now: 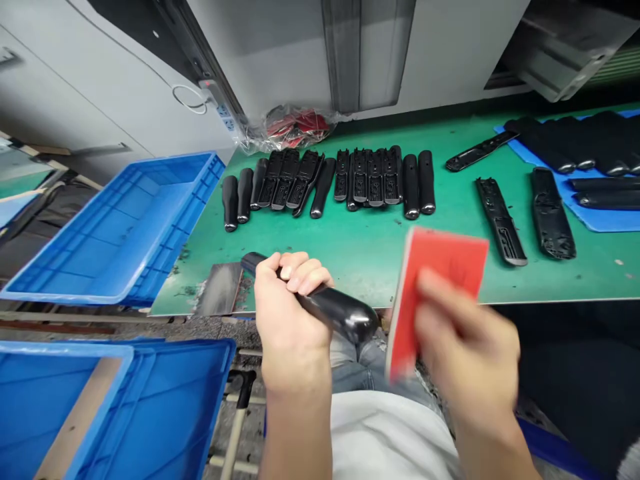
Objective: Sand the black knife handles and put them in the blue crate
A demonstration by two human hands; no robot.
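Note:
My left hand (295, 300) is wrapped round a glossy black plastic handle (345, 312), whose rounded end points right over the table's front edge. In my right hand (463, 340), slightly smeared by motion, is a flat red sanding pad (445, 257) with a pale edge. The pad is just right of the handle's rounded end, with a small gap between them. Beyond my hands, black handle shells (287, 177) lie in a row on the green table (350, 247), several with their ribbed insides up. A dark grey abrasive sheet (220, 288) lies near the front left edge.
Blue crates (165, 220) stand left of the table and below it. More black shells (553, 213) lie at the right, some on a blue sheet (607, 217). A clear bag with red pieces (300, 125) sits at the back beside a power strip (220, 107).

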